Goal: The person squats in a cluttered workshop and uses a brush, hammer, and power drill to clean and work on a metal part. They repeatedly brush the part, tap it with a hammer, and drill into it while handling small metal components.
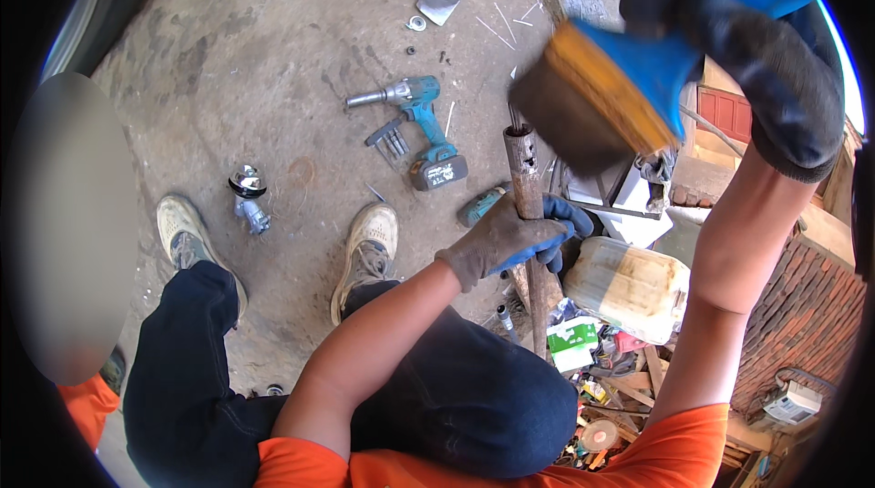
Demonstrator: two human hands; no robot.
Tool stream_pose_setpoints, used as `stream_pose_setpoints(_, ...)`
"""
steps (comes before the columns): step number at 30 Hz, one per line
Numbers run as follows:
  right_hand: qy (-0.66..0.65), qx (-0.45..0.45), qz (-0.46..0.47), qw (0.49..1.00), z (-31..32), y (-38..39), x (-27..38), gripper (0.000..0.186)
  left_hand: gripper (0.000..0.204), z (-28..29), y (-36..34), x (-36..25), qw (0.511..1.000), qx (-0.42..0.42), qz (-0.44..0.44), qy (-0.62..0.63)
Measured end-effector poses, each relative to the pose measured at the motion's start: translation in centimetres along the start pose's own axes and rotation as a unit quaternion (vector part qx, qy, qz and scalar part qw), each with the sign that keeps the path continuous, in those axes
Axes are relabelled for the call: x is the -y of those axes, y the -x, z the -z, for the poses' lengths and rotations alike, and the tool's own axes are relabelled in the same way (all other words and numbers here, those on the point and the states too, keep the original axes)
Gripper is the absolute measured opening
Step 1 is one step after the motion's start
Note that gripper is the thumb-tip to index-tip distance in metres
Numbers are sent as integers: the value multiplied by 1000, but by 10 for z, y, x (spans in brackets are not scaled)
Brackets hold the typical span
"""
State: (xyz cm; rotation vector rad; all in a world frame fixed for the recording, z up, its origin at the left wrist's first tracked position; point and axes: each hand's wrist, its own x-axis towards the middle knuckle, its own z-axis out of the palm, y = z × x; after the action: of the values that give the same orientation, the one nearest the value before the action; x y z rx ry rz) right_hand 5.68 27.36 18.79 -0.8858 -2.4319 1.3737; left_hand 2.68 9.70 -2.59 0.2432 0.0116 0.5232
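Grey-and-blue work gloves, orange shirt, dark jeans, worn pale shoes.

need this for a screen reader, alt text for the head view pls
Seen from above, a person's gloved left hand grips an upright rusty pipe while the gloved right hand holds a blue-handled mallet raised beside its top end. A teal cordless impact wrench lies on the concrete floor beyond their shoes.

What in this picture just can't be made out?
- Lower end of the rusty pipe: head view, hidden behind the knee.
- Left hand fingers: wrapped behind the pipe.
- Mallet in the right hand: motion-blurred.
- Left edge: a blurred patch.
- Small parts by the cordless driver: too small.
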Motion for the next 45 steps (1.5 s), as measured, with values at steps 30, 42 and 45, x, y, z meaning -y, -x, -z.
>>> stream_pose_setpoints(30,128,-84,-87,984,-25,118,-3,18,31,5,9,-11,1000,25,-3,-10)
stream_pose_setpoints(42,277,-207,-227,910,-19,170,-19,10,27,7,16,-9,997,59,-7,58)
stream_pose_setpoints(45,-26,-418,-216,882,-40,242,-46,26,29,9,20,-5,997,62,19,30)
